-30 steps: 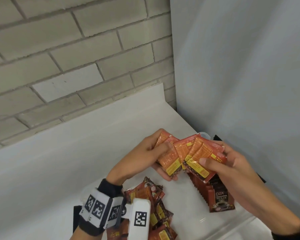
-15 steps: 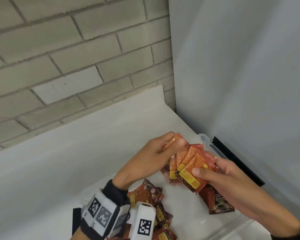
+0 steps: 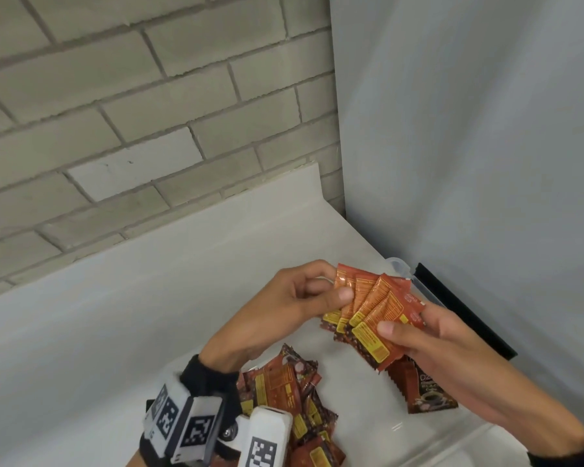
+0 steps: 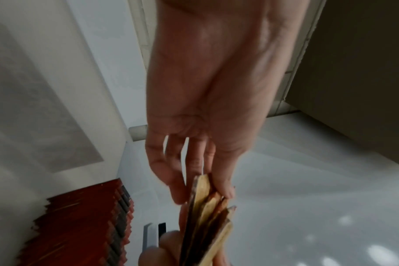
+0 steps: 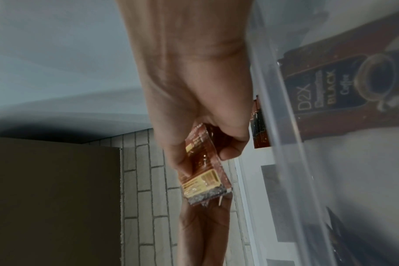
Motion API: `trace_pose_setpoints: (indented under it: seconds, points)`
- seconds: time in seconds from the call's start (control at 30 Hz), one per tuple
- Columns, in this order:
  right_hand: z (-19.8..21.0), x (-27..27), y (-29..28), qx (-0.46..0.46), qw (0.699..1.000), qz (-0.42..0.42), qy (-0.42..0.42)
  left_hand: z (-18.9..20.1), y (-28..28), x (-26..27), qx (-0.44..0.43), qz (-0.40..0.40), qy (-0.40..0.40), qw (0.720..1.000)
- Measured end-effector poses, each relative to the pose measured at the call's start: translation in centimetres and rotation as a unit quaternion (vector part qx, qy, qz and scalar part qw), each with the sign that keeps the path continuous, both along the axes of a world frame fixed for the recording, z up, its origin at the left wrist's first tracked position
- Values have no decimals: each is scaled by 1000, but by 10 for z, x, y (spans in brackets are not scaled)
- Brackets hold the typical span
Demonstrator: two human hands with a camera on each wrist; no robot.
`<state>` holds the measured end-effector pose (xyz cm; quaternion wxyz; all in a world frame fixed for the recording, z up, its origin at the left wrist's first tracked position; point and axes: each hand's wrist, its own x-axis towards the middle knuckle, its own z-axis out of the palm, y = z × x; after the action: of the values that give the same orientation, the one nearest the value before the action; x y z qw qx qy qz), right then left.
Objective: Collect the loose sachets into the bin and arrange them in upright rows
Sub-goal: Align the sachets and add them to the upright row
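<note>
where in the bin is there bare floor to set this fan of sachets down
Bare floor of the clear plastic bin lies between the loose heap of red-brown sachets and the upright row of dark red sachets, below the fanned orange sachets held by the left hand and right hand. The heap's side is crowded.

Left hand (image 3: pixel 294 298) and right hand (image 3: pixel 429 338) raised, facing, both pinching sachets (image 3: pixel 371 315).

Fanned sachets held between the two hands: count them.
4 show in the fanned sachets, overlapping: left hand pinches the top-left end, right hand grips the lower-right end. More may be hidden behind.
</note>
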<state>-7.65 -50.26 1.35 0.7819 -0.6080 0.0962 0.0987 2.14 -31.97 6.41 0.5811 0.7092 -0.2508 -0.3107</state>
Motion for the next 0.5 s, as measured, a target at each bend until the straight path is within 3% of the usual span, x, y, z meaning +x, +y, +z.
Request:
trace_pose_setpoints:
  seconds: [0.17,0.27,0.33,0.4,0.5]
  points:
    - [-3,-1,-1,11,1000,4,-24,1,-9,-7,29,-24,-29,999]
    - [0,-1,-2,18,999,-2,-46,14,-9,-4,92,10,-157,983]
    - [1,-1,-2,4,999,-1,-48,26,-9,-8,116,-30,-232,965]
    - [3,0,-2,21,998,-4,-52,34,-14,-17,160,-127,-300,932]
    - [7,-1,1,52,996,-5,-67,25,-26,-28,244,-216,-466,823]
